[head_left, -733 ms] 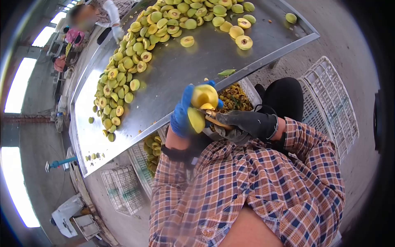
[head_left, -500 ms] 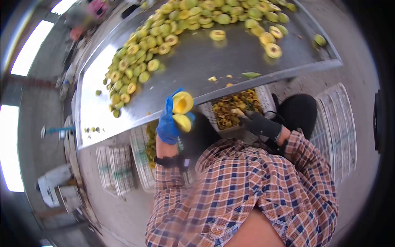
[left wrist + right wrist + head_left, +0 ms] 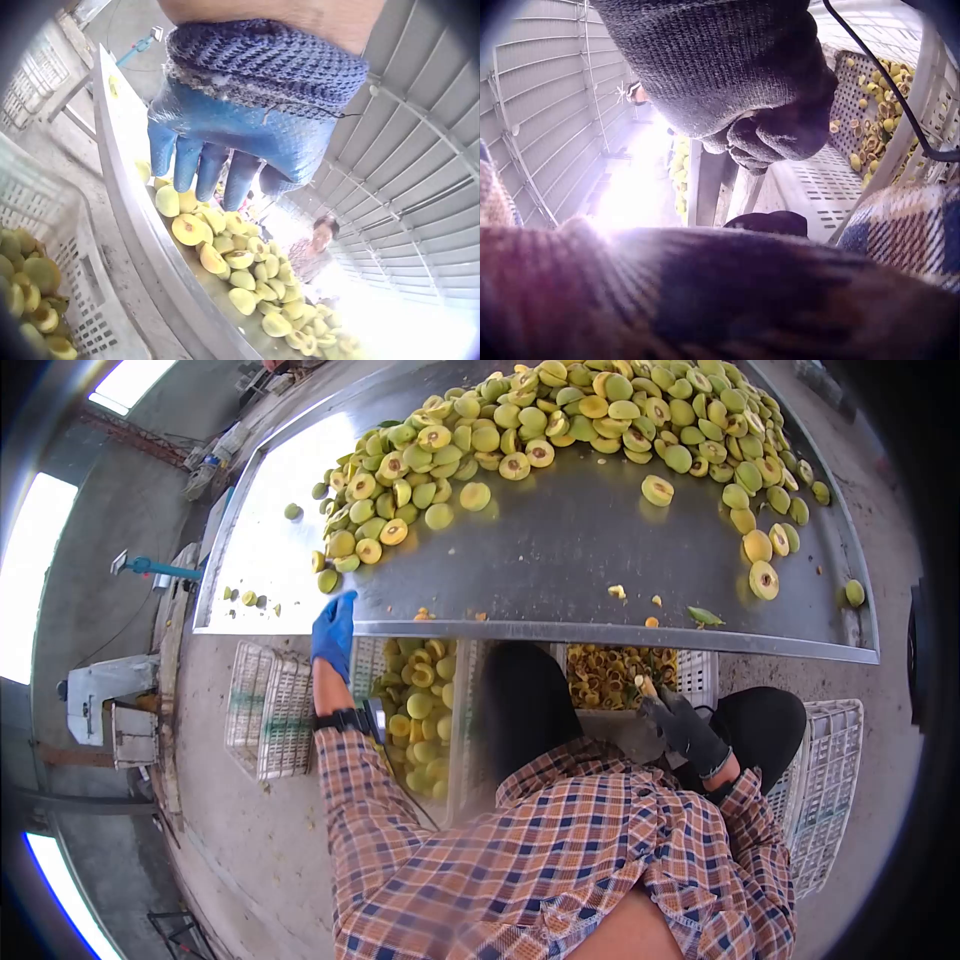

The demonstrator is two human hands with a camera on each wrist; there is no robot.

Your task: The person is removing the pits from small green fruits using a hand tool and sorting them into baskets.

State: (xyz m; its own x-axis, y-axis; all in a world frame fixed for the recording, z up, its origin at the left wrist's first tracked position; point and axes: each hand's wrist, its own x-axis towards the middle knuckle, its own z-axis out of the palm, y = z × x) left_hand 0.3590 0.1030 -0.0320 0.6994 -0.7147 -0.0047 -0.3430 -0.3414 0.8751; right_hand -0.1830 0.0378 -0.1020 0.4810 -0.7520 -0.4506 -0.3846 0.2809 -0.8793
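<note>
In the head view my left hand point(image 3: 335, 632), in a blue glove, reaches over the near edge of a metal table point(image 3: 560, 560). Its fingers stretch out straight with nothing in them. The left wrist view shows those blue fingers point(image 3: 187, 161) slightly spread before a heap of halved green-yellow stone fruit point(image 3: 240, 259). Low by the right knee, my dark-gloved right hand point(image 3: 688, 735) grips a small tool with a pale wooden handle point(image 3: 646, 686). In the right wrist view the curled glove point(image 3: 742, 90) hides the tool.
More halved fruit point(image 3: 620, 410) is heaped along the table's far side. Beneath the near edge stand a crate of halves point(image 3: 420, 710) and a white crate point(image 3: 705, 672) of brownish scraps. Stacked crates flank both sides. Another person point(image 3: 315, 251) is beyond the table.
My left hand has moved left to the table edge, and the two fruit pieces it held are gone from it. My right hand has drawn away from the left, still holding the tool.
</note>
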